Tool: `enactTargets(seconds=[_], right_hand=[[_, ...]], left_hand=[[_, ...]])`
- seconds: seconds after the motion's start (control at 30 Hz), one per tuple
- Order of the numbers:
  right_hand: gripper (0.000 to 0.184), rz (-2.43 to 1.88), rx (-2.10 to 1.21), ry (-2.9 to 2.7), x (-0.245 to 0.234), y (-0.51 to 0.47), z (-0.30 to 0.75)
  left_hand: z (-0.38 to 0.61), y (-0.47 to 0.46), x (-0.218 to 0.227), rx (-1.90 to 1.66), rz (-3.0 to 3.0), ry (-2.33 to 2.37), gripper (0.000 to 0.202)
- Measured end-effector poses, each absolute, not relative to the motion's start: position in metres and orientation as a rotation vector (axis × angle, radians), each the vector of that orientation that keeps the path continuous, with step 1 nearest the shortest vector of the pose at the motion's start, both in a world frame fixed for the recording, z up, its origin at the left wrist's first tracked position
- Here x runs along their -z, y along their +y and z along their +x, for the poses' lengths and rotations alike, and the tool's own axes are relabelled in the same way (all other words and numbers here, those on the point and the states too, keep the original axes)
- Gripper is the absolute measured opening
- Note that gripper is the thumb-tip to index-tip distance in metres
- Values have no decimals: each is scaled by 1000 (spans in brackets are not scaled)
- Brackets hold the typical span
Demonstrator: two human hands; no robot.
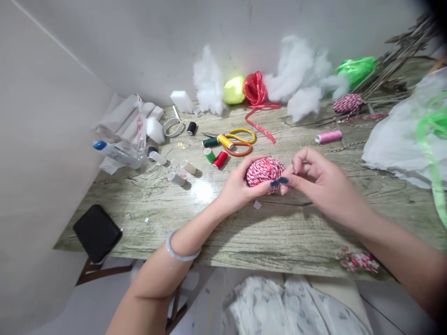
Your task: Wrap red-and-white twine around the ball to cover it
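Over the table's middle, my left hand [240, 186] is wrapped round a ball of red-and-white twine [261, 172], its thumb along the near side. My right hand [316, 184] meets the ball's right side with thumb and fingers pinched together; what lies between those fingertips is too small to make out. Both thumb tips nearly touch each other. Just beyond the ball lie scissors [246, 136] with yellow and orange handles. Beside them are a yellow thread spool [225, 141], a red spool [220, 160] and a green spool [209, 155].
White stuffing [293, 70], a red ribbon roll [255, 88] and a yellow bundle [233, 90] line the wall. A pink spool [328, 136] and a second twine ball [348, 103] lie right. A glue bottle [117, 153] and black case [97, 232] are left.
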State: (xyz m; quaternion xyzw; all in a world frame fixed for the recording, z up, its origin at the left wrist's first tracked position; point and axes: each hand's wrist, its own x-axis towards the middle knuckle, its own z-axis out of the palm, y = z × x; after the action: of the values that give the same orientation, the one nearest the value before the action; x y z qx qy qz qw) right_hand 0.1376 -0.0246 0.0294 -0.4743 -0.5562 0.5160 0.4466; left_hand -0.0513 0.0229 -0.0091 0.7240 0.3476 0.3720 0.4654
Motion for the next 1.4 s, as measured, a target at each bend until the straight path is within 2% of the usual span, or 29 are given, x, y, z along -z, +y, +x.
enactTargets(seconds=[0.27,0.4,0.67,1.03,1.23,1.4], right_hand=[[23,-1325,-1145,-1498,-26,-24,141],[23,-1324,-1187,-1510,-24,-24,143],[33,-1435,-1213,-1513,-21,-27,147],[47,-1585,-1144,-1538,-28,-28,148],[51,-1434,-1217,-1439,-13,-19,148],[60,-1364,-1402,-1304,-3,-11,148]], left_hand=[[-47,21,13,-900,1728,813,53],[-49,22,10,-878,1819,793,57],[-53,25,6,-888,2030,783,63],[-50,21,3,-871,2050,823,55],[-47,18,3,-825,1857,779,51],[-46,19,3,-800,1769,748,51]])
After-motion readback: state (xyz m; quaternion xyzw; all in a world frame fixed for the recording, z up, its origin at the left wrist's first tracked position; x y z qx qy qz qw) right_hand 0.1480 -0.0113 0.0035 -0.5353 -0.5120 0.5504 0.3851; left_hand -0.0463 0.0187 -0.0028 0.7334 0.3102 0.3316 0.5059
